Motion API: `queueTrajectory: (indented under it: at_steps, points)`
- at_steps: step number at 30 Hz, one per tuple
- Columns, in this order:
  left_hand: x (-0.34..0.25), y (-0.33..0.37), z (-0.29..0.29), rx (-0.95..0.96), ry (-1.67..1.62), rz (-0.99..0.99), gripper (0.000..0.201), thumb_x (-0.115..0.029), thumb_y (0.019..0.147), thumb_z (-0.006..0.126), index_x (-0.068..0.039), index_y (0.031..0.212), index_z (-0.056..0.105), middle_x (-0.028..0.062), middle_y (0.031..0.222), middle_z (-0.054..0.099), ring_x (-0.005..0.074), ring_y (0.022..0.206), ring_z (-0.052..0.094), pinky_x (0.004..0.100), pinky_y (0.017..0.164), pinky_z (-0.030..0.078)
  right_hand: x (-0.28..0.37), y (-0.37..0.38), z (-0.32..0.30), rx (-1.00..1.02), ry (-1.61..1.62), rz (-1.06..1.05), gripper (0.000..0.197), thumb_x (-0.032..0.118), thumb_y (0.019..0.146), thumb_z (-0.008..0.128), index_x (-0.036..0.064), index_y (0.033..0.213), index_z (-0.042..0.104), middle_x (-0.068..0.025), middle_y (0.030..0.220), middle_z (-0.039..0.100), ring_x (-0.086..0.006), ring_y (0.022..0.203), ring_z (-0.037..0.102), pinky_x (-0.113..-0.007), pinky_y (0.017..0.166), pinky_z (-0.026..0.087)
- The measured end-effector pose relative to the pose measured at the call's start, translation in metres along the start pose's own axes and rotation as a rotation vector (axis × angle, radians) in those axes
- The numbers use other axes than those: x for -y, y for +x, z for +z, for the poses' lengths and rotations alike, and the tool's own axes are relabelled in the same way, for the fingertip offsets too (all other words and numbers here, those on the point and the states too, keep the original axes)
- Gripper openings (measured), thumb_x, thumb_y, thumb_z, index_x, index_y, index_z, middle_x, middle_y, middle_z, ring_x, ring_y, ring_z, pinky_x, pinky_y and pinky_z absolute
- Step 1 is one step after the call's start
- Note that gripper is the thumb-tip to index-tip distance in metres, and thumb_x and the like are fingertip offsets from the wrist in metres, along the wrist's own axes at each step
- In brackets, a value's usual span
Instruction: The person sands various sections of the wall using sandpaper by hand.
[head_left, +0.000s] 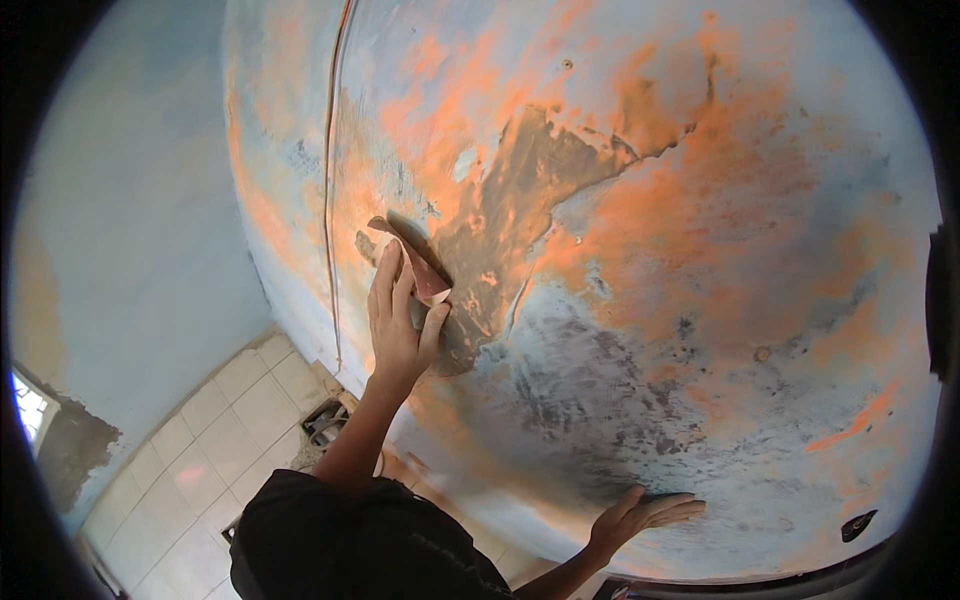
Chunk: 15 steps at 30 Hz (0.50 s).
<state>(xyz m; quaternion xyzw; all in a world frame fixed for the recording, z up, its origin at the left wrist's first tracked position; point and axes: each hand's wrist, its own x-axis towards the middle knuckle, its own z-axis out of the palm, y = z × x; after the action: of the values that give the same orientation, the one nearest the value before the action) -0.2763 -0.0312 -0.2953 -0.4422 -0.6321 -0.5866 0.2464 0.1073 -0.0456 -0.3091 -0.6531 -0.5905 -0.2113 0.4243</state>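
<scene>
A folded piece of sandpaper (428,280), brownish with a curled edge, lies against a wall (760,340) of patchy blue and orange paint. My left hand (400,315) is closed on it, fingers pressing it to the surface and thumb at its lower corner. Just right of it spreads a bare grey-brown patch (530,190) where the paint is gone. Lower down and to the right, my right hand (645,517) rests against the wall with fingers stretched out, holding nothing. Its palm side is hidden.
A thin cable (331,200) runs down the wall left of my left hand. Below it, an open electrical box (325,422) sits by white tiles (215,425). A blue side wall (130,220) stands at left. A small dark hole (857,525) shows at lower right.
</scene>
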Motion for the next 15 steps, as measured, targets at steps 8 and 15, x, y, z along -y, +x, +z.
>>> queueTrajectory:
  at_steps: [8,15]
  points:
    - [0.001,0.019,-0.009,-0.114,-0.161,-0.060,0.034,-0.030,0.091,0.059,0.000,0.108,0.057,0.0203,0.130,0.049,0.0361,0.114,0.050,0.0441,0.093,0.044,-0.003,-0.007,0.006,0.016,-0.004,-0.013,0.083,0.060,0.095,0.030,0.0066,0.150,-0.001,-0.0198,0.155,-0.011,-0.0349,0.143,-0.010,-0.053,0.115,-0.001]
    - [0.005,0.016,-0.014,-0.128,-0.012,0.043,0.039,-0.035,0.081,0.070,-0.001,0.085,0.053,0.0167,0.110,0.054,0.0300,0.095,0.055,0.0378,0.075,0.047,-0.009,-0.010,0.008,0.024,0.011,-0.035,0.083,0.059,0.095,0.030,0.0052,0.149,-0.003,-0.0214,0.154,-0.012,-0.0361,0.143,-0.011,-0.053,0.114,-0.002]
